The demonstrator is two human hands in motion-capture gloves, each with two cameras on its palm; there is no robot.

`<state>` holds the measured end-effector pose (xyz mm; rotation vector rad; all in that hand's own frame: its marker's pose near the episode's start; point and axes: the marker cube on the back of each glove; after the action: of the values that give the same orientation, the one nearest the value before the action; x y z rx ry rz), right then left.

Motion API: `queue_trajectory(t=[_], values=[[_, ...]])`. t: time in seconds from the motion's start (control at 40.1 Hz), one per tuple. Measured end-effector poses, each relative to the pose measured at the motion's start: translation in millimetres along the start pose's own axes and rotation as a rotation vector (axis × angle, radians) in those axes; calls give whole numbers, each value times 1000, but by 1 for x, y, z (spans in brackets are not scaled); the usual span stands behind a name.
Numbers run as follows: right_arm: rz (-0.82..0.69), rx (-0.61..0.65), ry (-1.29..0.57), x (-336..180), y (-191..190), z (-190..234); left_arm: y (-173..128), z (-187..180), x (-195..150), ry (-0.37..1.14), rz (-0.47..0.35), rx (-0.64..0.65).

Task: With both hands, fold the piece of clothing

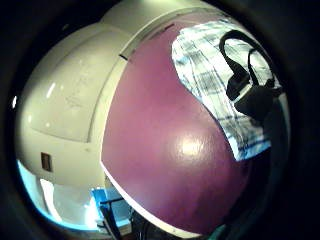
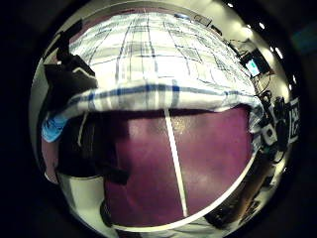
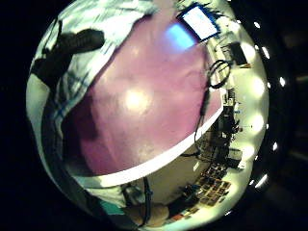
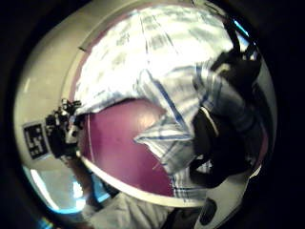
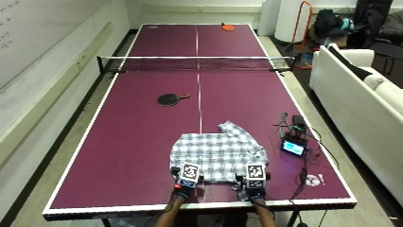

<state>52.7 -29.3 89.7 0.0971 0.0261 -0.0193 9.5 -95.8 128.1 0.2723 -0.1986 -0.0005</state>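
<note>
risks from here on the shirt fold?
1. Both hands (left, right) hold the near hem of the shirt, and one sleeve sticks out at the far right corner. It may fold in crooked or bunch.
2. The device and its cables lie on the table just right of the shirt. A wide sweep might snag them.
</note>
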Motion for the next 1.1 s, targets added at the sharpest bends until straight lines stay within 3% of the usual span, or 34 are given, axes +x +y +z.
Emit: queue_trajectory(t=[0.075, 0.175, 0.449, 0.649, 0.724, 0.824, 0.949, 1.099], values=[[-32, 56, 41, 7, -16, 25, 8, 23, -7, -27, 17, -40], [-80, 50, 26, 17, -33, 48, 29, 1, -21, -7, 38, -90], [-227, -94, -20, 28, -12, -50, 52, -79, -51, 140, 154, -121], [-189, -32, -87, 22, -66, -110, 18, -124, -70, 144, 145, -52], [-157, -25, -109, 15, -96, -117, -12, -125, -75, 118, 115, -26], [-110, -18, -95, 2, -134, -117, -66, -122, -79, 52, 67, 110], [-12, -13, 0, -21, -142, -140, -78, -90, -72, 25, 12, -119], [33, -136, 56, -39, -167, -108, -67, -119, -69, -14, -27, -170]])
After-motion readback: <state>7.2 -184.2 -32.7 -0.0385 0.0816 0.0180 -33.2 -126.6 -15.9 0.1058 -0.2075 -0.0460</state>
